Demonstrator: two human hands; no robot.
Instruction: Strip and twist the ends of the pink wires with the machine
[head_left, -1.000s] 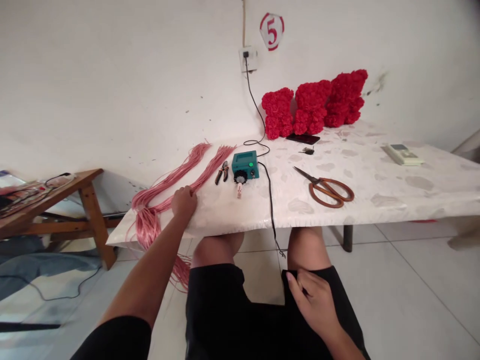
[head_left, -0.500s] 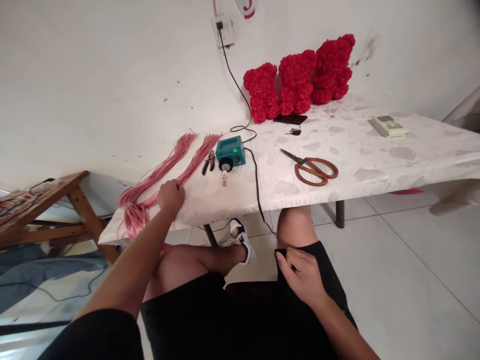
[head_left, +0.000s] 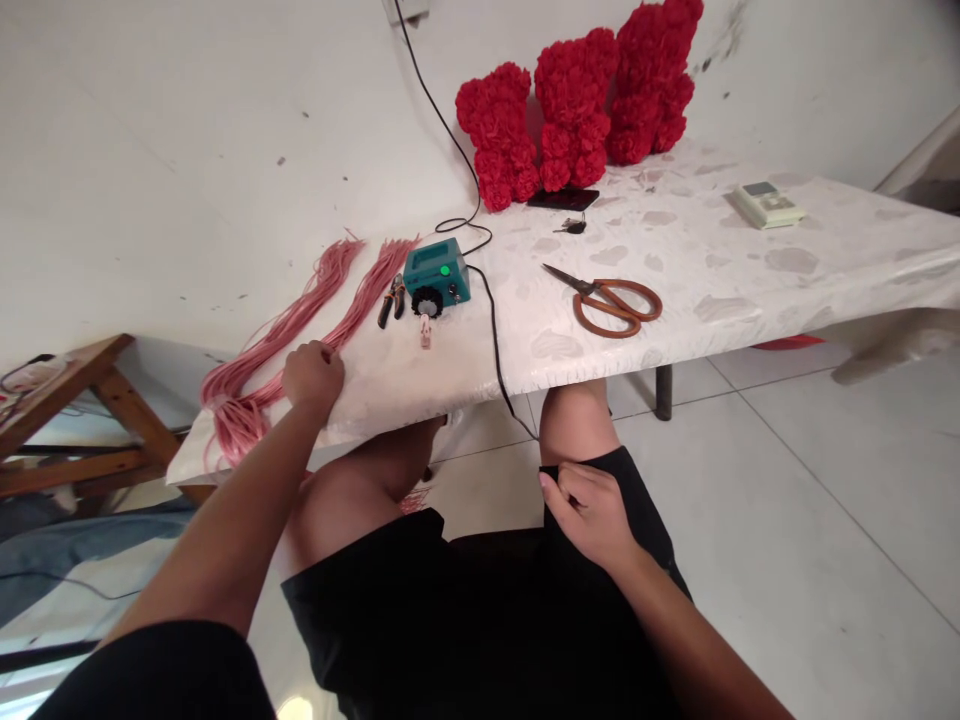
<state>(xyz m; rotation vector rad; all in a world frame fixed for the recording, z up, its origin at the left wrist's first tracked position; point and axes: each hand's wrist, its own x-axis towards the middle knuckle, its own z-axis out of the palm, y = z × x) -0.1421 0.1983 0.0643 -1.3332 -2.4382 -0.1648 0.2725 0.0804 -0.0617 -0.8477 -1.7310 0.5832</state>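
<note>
Left hand (head_left: 313,376) curled over the pink strands (head_left: 247,388) near the table (head_left: 675,300) edge, grip unclear; right hand (head_left: 589,515) well away, pinching the shorts hem (head_left: 551,480); strands lie loose in two runs, pliers (head_left: 391,300) and teal box (head_left: 436,275) just beside them.

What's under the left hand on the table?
Pink strands run beneath the left hand, on the white-patterned table cover. The palm hides the stretch directly below it.

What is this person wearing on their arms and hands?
The left hand and right hand are bare, with no gloves. A black short sleeve shows at the top of the left arm, whose forearm is uncovered.
</note>
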